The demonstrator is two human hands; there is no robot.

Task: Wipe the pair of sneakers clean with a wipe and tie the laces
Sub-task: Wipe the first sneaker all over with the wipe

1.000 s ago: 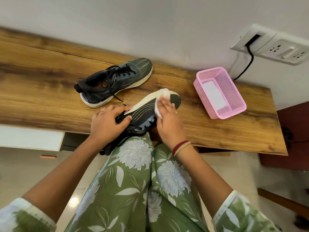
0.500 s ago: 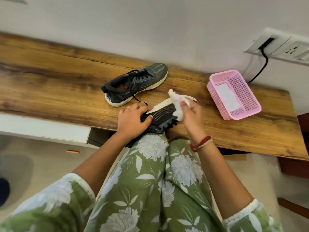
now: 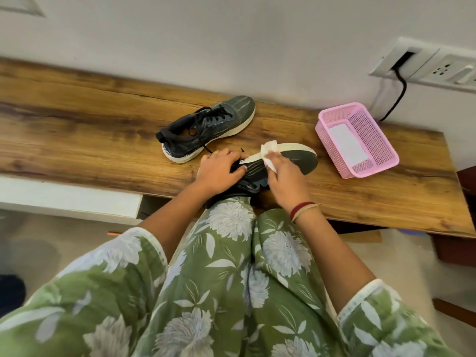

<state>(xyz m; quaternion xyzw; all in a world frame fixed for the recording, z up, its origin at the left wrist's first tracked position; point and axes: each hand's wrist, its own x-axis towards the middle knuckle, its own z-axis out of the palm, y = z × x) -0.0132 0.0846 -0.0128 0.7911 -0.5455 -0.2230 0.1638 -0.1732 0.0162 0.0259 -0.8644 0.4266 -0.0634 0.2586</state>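
Left hand [image 3: 221,171]: fingers curled over lace area of held sneaker [image 3: 296,161], gripping it. Right hand [image 3: 286,181]: fingers bunched round white wipe [image 3: 269,150], pressing it on pale sole edge, mid-length.

Held sneaker: turned on side, dark sole showing, heel end at knee, toe over bench [image 3: 77,130].

Second sneaker [image 3: 206,130]: upright on bench, just behind-left of held sneaker, laces loose.

Pink basket [image 3: 340,109]: on bench, right of held sneaker, apart; white sheet [image 3: 347,143] lying inside.

Wall socket [image 3: 438,65], black cable [image 3: 396,99]: on wall, behind-right of held sneaker, well apart.
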